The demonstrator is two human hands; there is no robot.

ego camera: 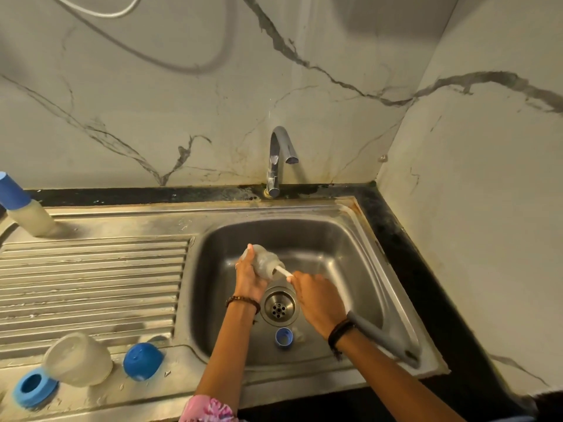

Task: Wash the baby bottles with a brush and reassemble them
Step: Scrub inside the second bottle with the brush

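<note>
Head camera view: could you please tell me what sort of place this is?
Probably a home kitchen sink area: a steel sink basin with ribbed drainboard, a chrome tap, and marble-patterned wall.

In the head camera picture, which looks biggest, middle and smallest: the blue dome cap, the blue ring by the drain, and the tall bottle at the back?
1. Tall bottle, biggest.
2. Blue dome cap.
3. Blue ring, smallest.
The cap sits nearer the camera, so its lead over the ring is unsure.

A beaded brown bracelet [243, 301] on the left wrist, a black band [339, 330] on the right, and a pink floral sleeve [210, 410].
</note>
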